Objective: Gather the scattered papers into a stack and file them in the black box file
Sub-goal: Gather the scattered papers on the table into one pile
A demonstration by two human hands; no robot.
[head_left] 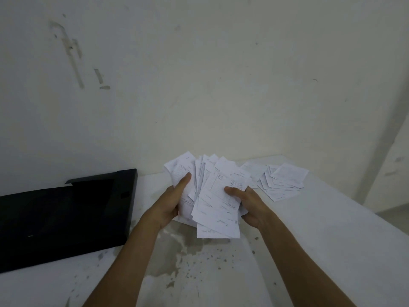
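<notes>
A loose, fanned bundle of white printed papers (pixel 215 196) is lifted above the table between both hands. My left hand (pixel 171 201) grips its left side with the thumb on top. My right hand (pixel 247 203) holds the right side, thumb pressed on the front sheet. Several more papers (pixel 282 181) lie scattered flat on the table behind and to the right of the bundle. The black box file (pixel 66 216) lies open and flat on the left of the table, its inside facing up.
The white table (pixel 309 251) is stained and speckled in front of me; its right edge runs diagonally at the right. A marked white wall (pixel 199 74) stands right behind the table.
</notes>
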